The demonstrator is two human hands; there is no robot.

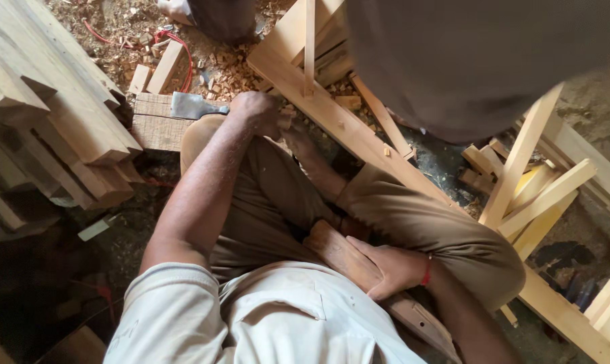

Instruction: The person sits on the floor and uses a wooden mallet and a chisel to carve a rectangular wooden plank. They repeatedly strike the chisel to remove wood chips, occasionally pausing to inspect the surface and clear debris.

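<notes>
Wood mallet [359, 266] lies across the lap, right hand [392, 269] with fingers wrapped round its head end; looks heavy, rigid, not slippery, best held low on the handle; left hand [257, 111] closed by the plank [349, 128], contents unclear

Right hand [392, 269] on wooden handle [338, 253], perhaps

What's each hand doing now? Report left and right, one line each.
Left hand: fist closed near the chisel; what it grips is hidden.
Right hand: fingers wrapped over a dark wooden piece on the lap.
</notes>
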